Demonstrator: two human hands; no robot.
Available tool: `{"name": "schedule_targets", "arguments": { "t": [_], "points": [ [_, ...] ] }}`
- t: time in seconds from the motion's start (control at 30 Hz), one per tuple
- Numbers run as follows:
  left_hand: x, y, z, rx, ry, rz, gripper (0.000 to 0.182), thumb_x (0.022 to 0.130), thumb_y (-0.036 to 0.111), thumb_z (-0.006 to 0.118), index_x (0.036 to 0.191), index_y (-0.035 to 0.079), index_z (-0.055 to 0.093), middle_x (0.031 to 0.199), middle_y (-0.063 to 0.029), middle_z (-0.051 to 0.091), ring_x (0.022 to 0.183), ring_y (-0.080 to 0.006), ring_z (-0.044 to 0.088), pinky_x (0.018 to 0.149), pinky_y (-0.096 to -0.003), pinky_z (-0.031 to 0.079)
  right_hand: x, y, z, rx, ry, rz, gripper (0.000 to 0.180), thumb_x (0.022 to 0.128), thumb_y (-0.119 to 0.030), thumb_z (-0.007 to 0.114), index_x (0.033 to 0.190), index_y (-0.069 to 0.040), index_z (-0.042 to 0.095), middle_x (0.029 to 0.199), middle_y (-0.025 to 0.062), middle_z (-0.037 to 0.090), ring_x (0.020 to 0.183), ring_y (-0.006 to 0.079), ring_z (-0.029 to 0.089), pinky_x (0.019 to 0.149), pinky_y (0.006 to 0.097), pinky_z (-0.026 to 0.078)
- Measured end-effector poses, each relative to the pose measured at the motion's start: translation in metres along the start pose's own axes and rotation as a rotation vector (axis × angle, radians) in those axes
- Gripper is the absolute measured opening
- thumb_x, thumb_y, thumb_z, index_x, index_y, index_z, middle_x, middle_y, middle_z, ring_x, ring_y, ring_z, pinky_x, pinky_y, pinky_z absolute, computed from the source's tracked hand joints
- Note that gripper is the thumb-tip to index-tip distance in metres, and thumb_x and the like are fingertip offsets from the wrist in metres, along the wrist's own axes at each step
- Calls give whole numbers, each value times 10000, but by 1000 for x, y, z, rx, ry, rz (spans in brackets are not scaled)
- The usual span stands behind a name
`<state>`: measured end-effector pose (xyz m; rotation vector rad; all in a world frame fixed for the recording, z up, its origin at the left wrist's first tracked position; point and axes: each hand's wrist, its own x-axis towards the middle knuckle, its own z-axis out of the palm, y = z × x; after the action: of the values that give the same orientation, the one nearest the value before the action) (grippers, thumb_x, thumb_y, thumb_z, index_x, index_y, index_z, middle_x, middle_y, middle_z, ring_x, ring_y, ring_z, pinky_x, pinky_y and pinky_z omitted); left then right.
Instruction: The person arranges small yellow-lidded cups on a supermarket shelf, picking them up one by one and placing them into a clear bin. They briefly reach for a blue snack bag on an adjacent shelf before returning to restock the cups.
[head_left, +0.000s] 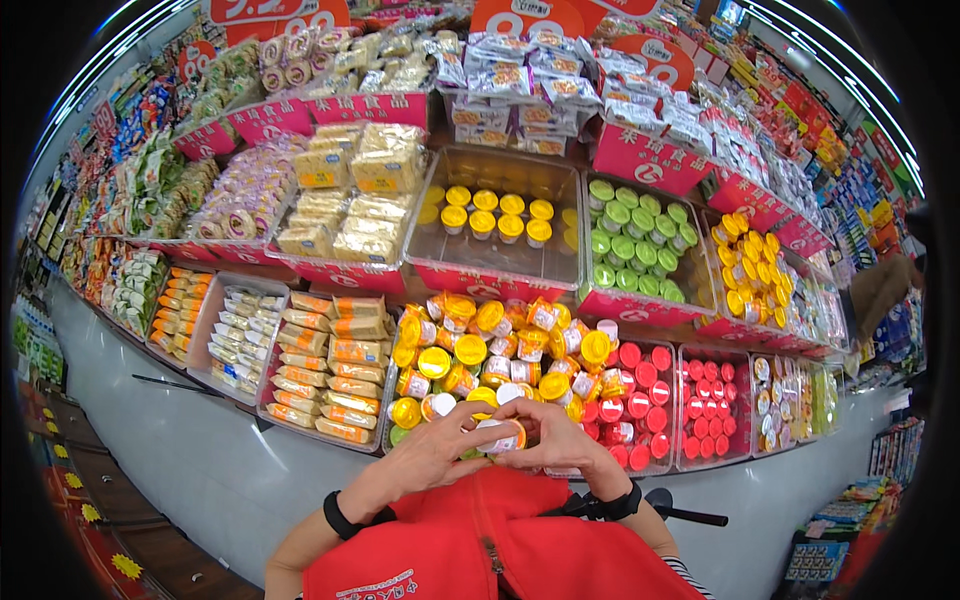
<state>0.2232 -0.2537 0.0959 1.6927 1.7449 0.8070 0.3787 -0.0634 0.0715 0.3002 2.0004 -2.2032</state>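
Observation:
Both of my hands meet low in the middle of the view, around a small white and orange cup (504, 437). My left hand (431, 444) has its fingers on the cup's left side and top, and my right hand (553, 437) grips its right side. Just beyond them lies a jumbled heap of yellow-lidded cups (470, 350), tilted various ways. Farther up, a clear plastic bin (495, 274) holds two short rows of upright yellow-lidded cups (511, 227). Green-lidded cups (624, 247) stand in the bin to its right.
Red-lidded cups (639, 405) fill bins at right of the heap. Orange and tan snack packets (349, 390) lie in a bin at left. Bagged snacks (386, 161) are stacked on the upper tier. A grey floor (172, 442) runs along the display's front.

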Motion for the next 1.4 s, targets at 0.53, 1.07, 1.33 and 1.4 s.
{"name": "schedule_targets", "arguments": {
  "t": [0.53,1.07,1.33,1.4],
  "points": [
    [47,-17,-44,287,407,163,681,764,152,802,1386,121,526,1165,-130,615,989,-307,654,796,-394,566,37,-48,-6,-47,299,-85,571,799,-222,866,1216,-27,528,849,-4,584,713,34,542,591,205,432],
    [47,-40,-37,-324,323,-106,549,810,108,761,1313,51,551,1277,-136,632,1202,-286,609,1030,-369,466,18,38,-124,-1255,725,103,594,736,-168,793,1285,-117,573,1106,152,605,967,381,644,774,440,558],
    [59,-49,-50,-333,394,-74,562,794,67,767,1309,55,542,1318,-136,607,1228,-275,594,1047,-367,453,8,-23,-141,-1149,777,29,505,713,-206,805,1166,-113,604,1071,154,645,951,372,659,794,460,552],
    [67,-48,-66,-384,419,-112,573,801,63,768,1326,58,537,1316,-126,607,1236,-256,585,1055,-364,448,10,-59,-148,-1087,756,-73,491,720,-222,806,1157,-88,626,1046,166,669,971,379,656,831,451,544]
  ]
}}
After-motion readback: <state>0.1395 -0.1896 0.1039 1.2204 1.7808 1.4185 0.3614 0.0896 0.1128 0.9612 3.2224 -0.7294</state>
